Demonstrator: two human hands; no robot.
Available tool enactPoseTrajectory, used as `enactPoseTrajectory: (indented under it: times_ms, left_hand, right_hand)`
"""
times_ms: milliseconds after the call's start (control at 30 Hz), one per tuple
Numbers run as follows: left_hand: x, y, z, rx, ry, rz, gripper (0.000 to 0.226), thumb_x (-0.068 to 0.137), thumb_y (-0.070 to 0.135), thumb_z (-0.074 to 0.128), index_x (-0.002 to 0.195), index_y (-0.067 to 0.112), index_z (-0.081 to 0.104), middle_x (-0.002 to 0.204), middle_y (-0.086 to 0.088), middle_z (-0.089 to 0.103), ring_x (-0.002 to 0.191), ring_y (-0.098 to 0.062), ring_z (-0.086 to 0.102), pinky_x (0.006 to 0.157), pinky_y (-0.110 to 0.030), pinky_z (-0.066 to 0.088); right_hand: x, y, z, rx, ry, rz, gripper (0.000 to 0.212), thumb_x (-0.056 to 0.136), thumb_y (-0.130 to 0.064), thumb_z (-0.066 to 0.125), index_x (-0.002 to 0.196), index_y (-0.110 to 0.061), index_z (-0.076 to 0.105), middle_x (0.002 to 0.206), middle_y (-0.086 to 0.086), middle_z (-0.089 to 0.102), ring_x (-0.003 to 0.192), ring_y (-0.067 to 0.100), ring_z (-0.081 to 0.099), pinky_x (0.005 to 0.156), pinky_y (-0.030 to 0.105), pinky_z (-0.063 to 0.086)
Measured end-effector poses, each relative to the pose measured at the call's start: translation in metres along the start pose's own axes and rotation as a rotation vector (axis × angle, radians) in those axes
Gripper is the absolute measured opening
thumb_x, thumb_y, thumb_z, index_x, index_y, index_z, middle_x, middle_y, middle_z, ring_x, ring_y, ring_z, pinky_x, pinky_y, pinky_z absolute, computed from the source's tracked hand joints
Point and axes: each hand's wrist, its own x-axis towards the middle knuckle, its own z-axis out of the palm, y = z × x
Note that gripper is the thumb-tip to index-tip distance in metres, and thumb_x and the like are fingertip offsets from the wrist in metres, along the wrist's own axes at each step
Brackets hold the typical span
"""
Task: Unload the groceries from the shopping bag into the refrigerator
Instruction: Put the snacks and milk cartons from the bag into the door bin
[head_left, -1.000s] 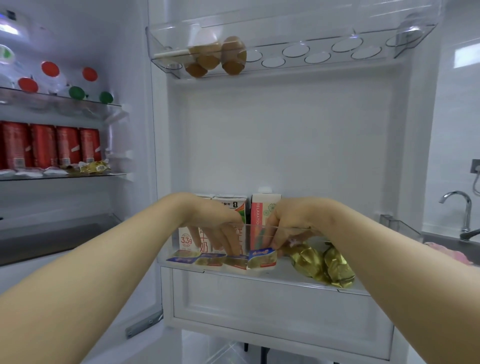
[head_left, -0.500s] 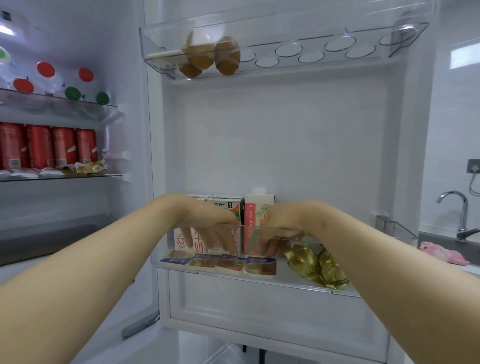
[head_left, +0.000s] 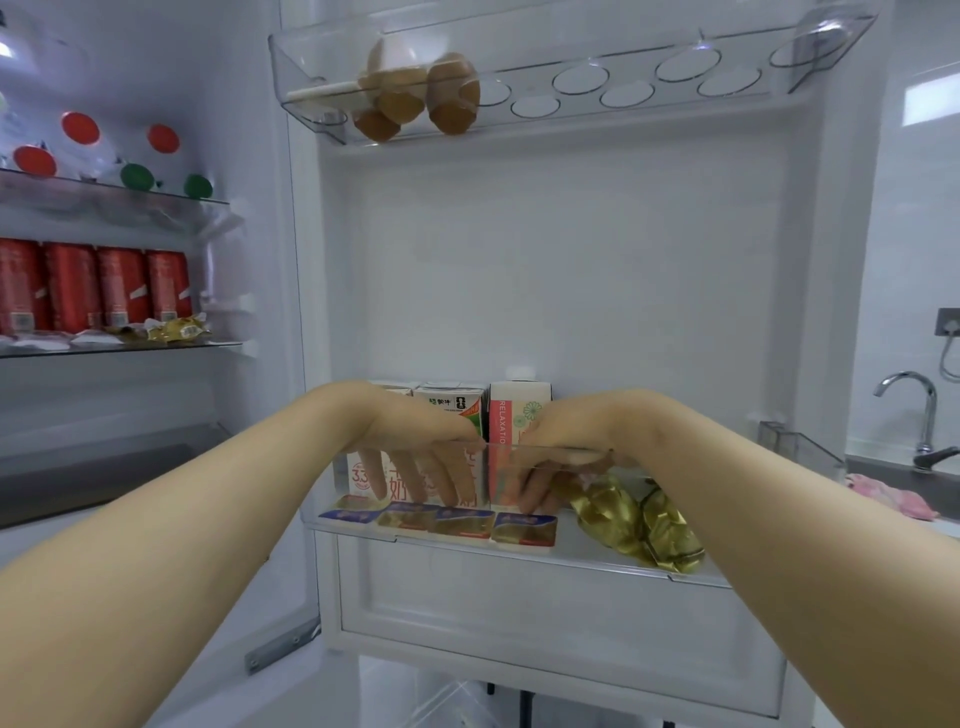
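Foil-topped portions (head_left: 440, 522) flat, side by side, row lengthwise along door shelf (head_left: 582, 556).

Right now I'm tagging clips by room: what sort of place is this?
Probably a home kitchen: an open fridge with cartons in its door bin, eggs above, and a tap at right.

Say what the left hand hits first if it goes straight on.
Likely the packets in the door bin: the left hand points down at them. Depth is unclear.
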Motion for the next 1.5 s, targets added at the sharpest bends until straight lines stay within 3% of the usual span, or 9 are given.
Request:
enactPoseTrajectory:
  times_ms: [133, 267, 367, 467, 667, 967, 1067, 1300, 1500]
  left_hand:
    - [-0.004, 0.0, 0.002, 0.013, 0.026, 0.007, 0.049, 0.094, 0.046, 0.046, 0.125, 0.01, 0.058, 0.123, -0.01, 0.063, 0.112, -0.025, 0.061, 0.052, -0.016, 0.05]
    - [-0.017, 0.004, 0.005, 0.068, 0.063, 0.066, 0.04, 0.096, 0.045, 0.039, 0.109, 0.018, 0.065, 0.105, 0.001, 0.07, 0.101, -0.017, 0.065, 0.074, -0.025, 0.054]
    - [-0.027, 0.005, 0.011, 0.045, 0.235, 0.191, 0.027, 0.095, 0.036, 0.044, 0.096, 0.021, 0.066, 0.087, 0.007, 0.071, 0.083, -0.01, 0.069, 0.079, -0.03, 0.053]
    - [-0.036, 0.01, 0.018, 0.105, 0.415, 0.29, 0.022, 0.092, 0.031, 0.048, 0.089, 0.022, 0.068, 0.083, 0.007, 0.071, 0.075, -0.007, 0.068, 0.076, -0.031, 0.054]
    - [-0.054, 0.037, 0.047, 0.288, 0.69, 0.37, 0.018, 0.092, 0.033, 0.044, 0.084, 0.031, 0.061, 0.076, 0.013, 0.062, 0.074, -0.011, 0.057, 0.06, -0.027, 0.045]
    - [-0.047, 0.094, 0.118, 0.225, 0.838, 0.517, 0.019, 0.092, 0.034, 0.047, 0.099, 0.028, 0.062, 0.098, 0.011, 0.061, 0.095, -0.011, 0.053, 0.076, -0.03, 0.046]
    - [-0.044, 0.116, 0.139, 0.238, 0.91, 0.539, 0.02, 0.092, 0.034, 0.046, 0.102, 0.028, 0.062, 0.099, 0.009, 0.061, 0.096, -0.011, 0.052, 0.076, -0.027, 0.04]
    - [-0.028, 0.156, 0.19, 0.266, 1.142, 0.473, 0.045, 0.082, 0.045, 0.023, 0.088, 0.029, 0.065, 0.083, 0.009, 0.067, 0.085, -0.019, 0.06, 0.082, -0.033, 0.023]
    - [-0.029, 0.173, 0.218, 0.299, 1.312, 0.355, 0.032, 0.082, 0.046, 0.04, 0.076, 0.022, 0.06, 0.073, 0.005, 0.059, 0.074, -0.023, 0.059, 0.092, -0.055, 0.041]
  right_hand:
    - [-0.003, 0.0, 0.001, 0.039, -0.007, -0.032, 0.014, 0.088, -0.018, 0.058, 0.088, -0.012, 0.071, 0.085, 0.004, 0.071, 0.073, 0.017, 0.063, 0.048, 0.016, 0.044]
    - [-0.004, 0.001, 0.004, 0.132, 0.06, -0.108, 0.019, 0.085, -0.018, 0.06, 0.093, -0.006, 0.073, 0.09, 0.009, 0.074, 0.081, 0.022, 0.067, 0.085, 0.034, 0.053]
    - [-0.012, -0.001, 0.003, 0.188, 0.237, -0.242, 0.016, 0.09, -0.018, 0.057, 0.086, -0.011, 0.071, 0.09, 0.009, 0.074, 0.075, 0.018, 0.068, 0.075, 0.028, 0.053]
    - [-0.03, -0.001, 0.001, -0.016, 0.499, -0.339, 0.016, 0.091, -0.023, 0.056, 0.089, -0.017, 0.071, 0.086, -0.001, 0.072, 0.078, 0.013, 0.066, 0.074, 0.025, 0.054]
    - [-0.077, 0.025, 0.007, -0.251, 0.73, -0.309, 0.02, 0.093, -0.027, 0.05, 0.096, -0.02, 0.069, 0.089, -0.004, 0.069, 0.083, 0.014, 0.062, 0.078, 0.031, 0.051]
    - [-0.118, 0.099, 0.009, -0.364, 1.029, -0.329, 0.023, 0.092, -0.028, 0.051, 0.098, -0.019, 0.07, 0.08, -0.017, 0.062, 0.094, 0.016, 0.056, 0.077, 0.023, 0.038]
    - [-0.125, 0.124, 0.005, -0.355, 1.075, -0.383, 0.022, 0.092, -0.028, 0.053, 0.097, -0.016, 0.071, 0.072, -0.016, 0.056, 0.094, 0.019, 0.055, 0.076, 0.026, 0.036]
    - [-0.14, 0.18, -0.006, -0.269, 1.073, -0.507, 0.02, 0.089, -0.022, 0.06, 0.107, -0.018, 0.067, 0.108, -0.006, 0.067, 0.101, 0.017, 0.058, 0.083, 0.024, 0.041]
    - [-0.14, 0.208, -0.009, -0.214, 0.974, -0.562, 0.018, 0.089, -0.027, 0.058, 0.103, -0.02, 0.067, 0.101, -0.005, 0.063, 0.097, 0.013, 0.056, 0.079, 0.023, 0.042]
